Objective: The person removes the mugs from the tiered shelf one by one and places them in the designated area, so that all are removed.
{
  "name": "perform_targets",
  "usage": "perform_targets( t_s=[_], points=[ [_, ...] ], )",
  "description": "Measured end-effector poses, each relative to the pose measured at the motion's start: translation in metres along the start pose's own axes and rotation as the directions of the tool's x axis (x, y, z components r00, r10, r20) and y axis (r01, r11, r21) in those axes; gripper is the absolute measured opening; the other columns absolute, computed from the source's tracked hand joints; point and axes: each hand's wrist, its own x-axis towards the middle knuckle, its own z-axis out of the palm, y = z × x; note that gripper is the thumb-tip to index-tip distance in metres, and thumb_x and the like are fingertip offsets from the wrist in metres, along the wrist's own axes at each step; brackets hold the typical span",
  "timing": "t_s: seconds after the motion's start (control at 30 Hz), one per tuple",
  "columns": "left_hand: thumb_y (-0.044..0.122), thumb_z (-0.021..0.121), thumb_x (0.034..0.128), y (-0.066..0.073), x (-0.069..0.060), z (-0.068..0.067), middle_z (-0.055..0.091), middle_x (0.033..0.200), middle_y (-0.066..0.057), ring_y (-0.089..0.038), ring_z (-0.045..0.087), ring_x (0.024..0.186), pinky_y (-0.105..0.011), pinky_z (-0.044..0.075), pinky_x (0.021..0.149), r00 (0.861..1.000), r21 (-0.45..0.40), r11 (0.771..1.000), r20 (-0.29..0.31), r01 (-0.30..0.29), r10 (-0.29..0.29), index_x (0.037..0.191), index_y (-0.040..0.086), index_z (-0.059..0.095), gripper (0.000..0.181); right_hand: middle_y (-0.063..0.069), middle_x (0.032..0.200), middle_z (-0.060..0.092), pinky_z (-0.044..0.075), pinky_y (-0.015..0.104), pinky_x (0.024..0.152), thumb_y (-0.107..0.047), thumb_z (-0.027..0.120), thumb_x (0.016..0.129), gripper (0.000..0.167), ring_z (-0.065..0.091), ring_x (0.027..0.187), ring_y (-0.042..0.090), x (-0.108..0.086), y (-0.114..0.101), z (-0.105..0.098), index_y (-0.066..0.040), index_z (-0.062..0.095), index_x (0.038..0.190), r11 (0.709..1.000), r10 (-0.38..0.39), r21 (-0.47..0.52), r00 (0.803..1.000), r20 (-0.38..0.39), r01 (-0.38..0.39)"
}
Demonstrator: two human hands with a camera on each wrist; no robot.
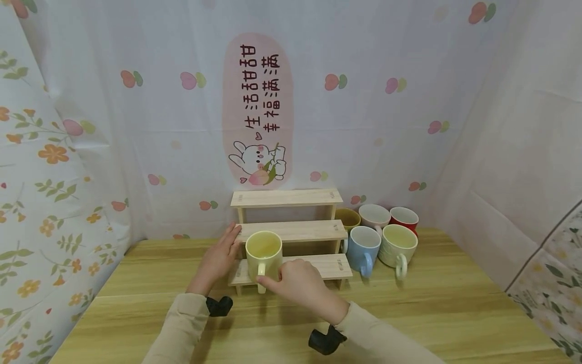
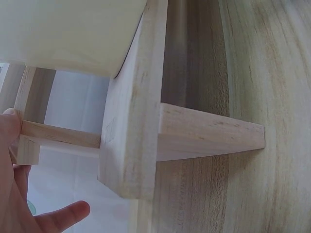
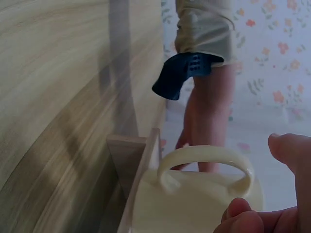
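A pale yellow mug (image 1: 264,251) stands upright on the lowest board of a three-tier wooden stand (image 1: 291,232), its handle (image 3: 209,155) facing me. My right hand (image 1: 300,285) is at the mug's right side, fingers bent near its wall and thumb stretched out above the handle. In the right wrist view the thumb (image 3: 291,150) is apart from the handle; finger contact with the mug is unclear. My left hand (image 1: 219,260) holds the left end of the middle board, its thumb (image 2: 8,126) at the board's edge.
Right of the stand are several mugs: a blue mug (image 1: 364,248), a pale green mug (image 1: 399,246), a yellow-brown mug (image 1: 347,218), a pinkish-white mug (image 1: 375,215) and a red mug (image 1: 404,217). A printed curtain (image 1: 318,121) hangs behind the wooden table (image 1: 145,293).
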Motion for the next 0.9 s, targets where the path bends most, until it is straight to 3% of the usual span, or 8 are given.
perform_targets(
  t_s=[0.2, 0.33, 0.57, 0.9],
  points=[
    [0.025, 0.036, 0.1048, 0.001, 0.0, -0.001, 0.018, 0.159, -0.013, -0.041, 0.03, 0.139, -0.063, 0.029, 0.107, 1.0, -0.013, 1.0, 0.008, -0.002, 0.002, 0.152, 0.011, 0.027, 0.05, -0.012, 0.043, 0.028, 0.024, 0.02, 0.037, -0.06, 0.06, 0.084, 0.059, 0.03, 0.039, 0.004, 0.006, 0.001, 0.008, -0.019, 0.039, 0.048, 0.999, 0.032, -0.018, 0.999, 0.01, -0.032],
    [0.025, 0.036, 0.1048, 0.002, 0.0, -0.002, 0.016, 0.16, -0.012, -0.039, 0.027, 0.141, -0.062, 0.027, 0.108, 1.0, -0.019, 1.0, 0.019, 0.007, -0.007, 0.152, 0.011, 0.026, 0.051, -0.011, 0.044, 0.031, 0.027, 0.02, 0.037, -0.058, 0.061, 0.085, 0.055, 0.033, 0.04, 0.004, 0.01, 0.002, 0.012, -0.018, 0.042, 0.051, 0.999, 0.015, -0.039, 1.0, 0.005, -0.014],
    [0.025, 0.037, 0.1048, 0.003, -0.001, -0.003, 0.018, 0.159, -0.014, -0.039, 0.026, 0.142, -0.061, 0.027, 0.109, 1.0, -0.031, 1.0, 0.008, 0.003, -0.002, 0.152, 0.01, 0.027, 0.051, -0.007, 0.048, 0.041, 0.031, 0.023, 0.038, -0.046, 0.063, 0.084, 0.045, 0.039, 0.043, 0.008, 0.013, -0.002, 0.011, -0.019, 0.044, 0.053, 0.998, 0.014, -0.054, 1.0, 0.021, -0.013],
    [0.025, 0.037, 0.1047, 0.001, 0.0, -0.001, 0.017, 0.16, -0.013, -0.04, 0.029, 0.14, -0.062, 0.028, 0.108, 1.0, -0.022, 1.0, 0.014, 0.012, -0.012, 0.152, 0.01, 0.026, 0.051, -0.011, 0.044, 0.032, 0.025, 0.022, 0.035, -0.028, 0.061, 0.076, 0.038, 0.031, 0.04, 0.007, 0.009, 0.003, 0.006, -0.02, 0.035, 0.05, 0.991, 0.009, -0.13, 1.0, -0.027, -0.012]
  ],
)
